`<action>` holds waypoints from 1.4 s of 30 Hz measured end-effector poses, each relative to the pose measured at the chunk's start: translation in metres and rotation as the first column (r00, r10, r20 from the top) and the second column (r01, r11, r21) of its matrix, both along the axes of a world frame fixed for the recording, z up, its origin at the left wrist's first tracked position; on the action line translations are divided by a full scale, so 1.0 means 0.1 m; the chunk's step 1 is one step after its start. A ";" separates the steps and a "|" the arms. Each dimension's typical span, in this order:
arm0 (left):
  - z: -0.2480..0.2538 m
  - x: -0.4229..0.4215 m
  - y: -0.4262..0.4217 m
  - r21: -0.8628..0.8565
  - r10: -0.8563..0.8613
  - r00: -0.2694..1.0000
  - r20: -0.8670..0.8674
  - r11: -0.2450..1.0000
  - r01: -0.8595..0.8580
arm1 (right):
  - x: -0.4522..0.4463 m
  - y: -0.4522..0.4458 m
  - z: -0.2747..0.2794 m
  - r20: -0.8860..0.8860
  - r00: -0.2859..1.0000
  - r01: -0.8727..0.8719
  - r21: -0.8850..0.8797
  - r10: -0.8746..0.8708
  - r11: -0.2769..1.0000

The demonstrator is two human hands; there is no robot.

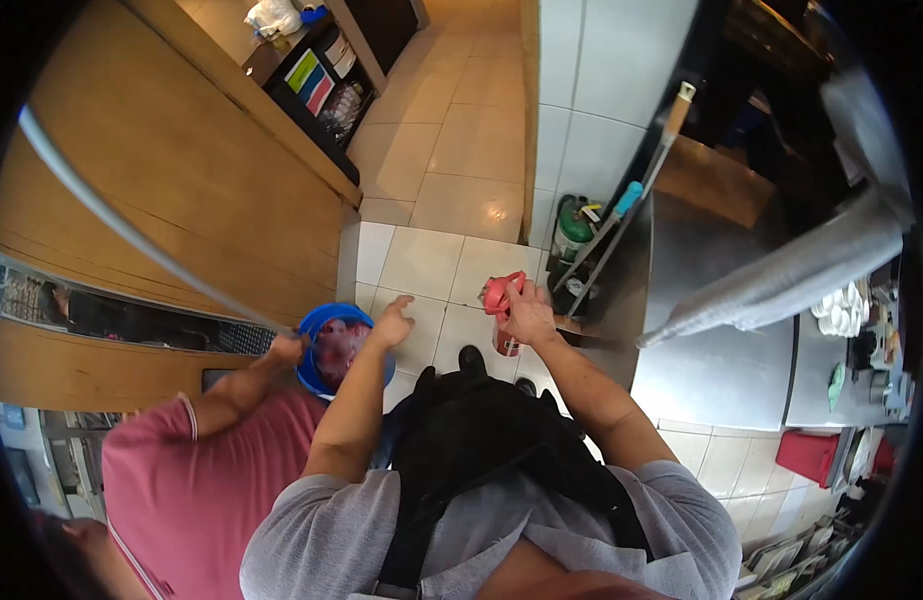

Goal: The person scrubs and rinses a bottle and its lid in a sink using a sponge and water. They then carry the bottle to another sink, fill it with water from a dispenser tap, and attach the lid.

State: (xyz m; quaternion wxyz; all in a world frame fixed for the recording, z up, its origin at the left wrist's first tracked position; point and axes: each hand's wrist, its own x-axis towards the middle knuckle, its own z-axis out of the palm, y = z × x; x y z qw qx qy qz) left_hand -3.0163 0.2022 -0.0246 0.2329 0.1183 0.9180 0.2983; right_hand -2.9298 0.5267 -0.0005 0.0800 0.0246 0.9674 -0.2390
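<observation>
My right hand (529, 315) is closed around the red top of a bottle (506, 342), whose lower body shows a pale label beneath my fingers. Out to the left, my left hand (392, 323) hangs over the floor with its fingers spread and nothing in them. Just beside that hand and forearm stands a blue bucket (307, 372) with a reddish, wet-looking mass inside; I cannot tell what it is. A co-worker's hand (284, 350) grips the lower end of a long pale pole (131, 232) at the bucket's left rim.
The co-worker in a pink shirt (221, 465) is close on my left. Ahead, a doorway opens onto a tiled floor (481, 150). Two long-handled tools (621, 205) and a green cylinder (573, 226) stand by the wall. A steel counter (716, 340) runs along my right.
</observation>
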 end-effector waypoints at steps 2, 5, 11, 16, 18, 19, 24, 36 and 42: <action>0.19 -0.33 -0.24 0.093 0.211 0.977 0.035 0.973 -0.213 | -0.28 -0.04 -0.09 0.017 0.998 0.068 0.025 -0.068 0.997; 0.12 -0.98 -0.74 0.175 0.404 0.915 -0.022 0.902 -0.394 | -0.76 -0.12 -0.21 0.040 0.997 0.068 0.059 -0.070 0.996; 0.24 -2.51 -1.79 0.650 0.777 0.623 -0.092 0.521 -0.553 | -1.96 -0.26 -0.31 0.080 0.997 0.015 0.097 -0.022 0.995; 0.87 -3.91 -2.72 0.355 0.681 0.613 -0.400 0.732 -0.581 | -2.82 -0.17 -0.16 -0.039 0.999 0.012 0.056 -0.010 0.998; 1.34 -4.37 -2.81 0.227 0.653 0.719 -0.240 0.758 -0.612 | -3.11 -0.12 0.04 -0.163 0.986 0.024 -0.041 -0.031 0.999; 1.45 -4.60 -2.84 0.207 0.615 0.756 -0.224 0.788 -0.580 | -3.29 -0.08 0.10 -0.182 0.982 0.042 -0.035 -0.048 0.998; 0.37 -5.82 -4.62 -0.807 -0.071 0.894 -0.442 0.468 -0.362 | -4.38 0.22 -0.11 -0.338 0.938 0.105 0.076 -0.073 0.992; -1.09 -6.06 -2.05 -0.454 0.540 0.688 0.485 0.828 -0.329 | -7.05 1.14 -0.63 -0.046 0.911 0.413 0.103 -0.411 0.905; -1.54 -8.48 -0.43 -0.252 0.154 0.782 0.604 0.968 0.004 | -7.86 1.70 -0.35 0.033 0.855 0.509 0.132 -0.517 0.850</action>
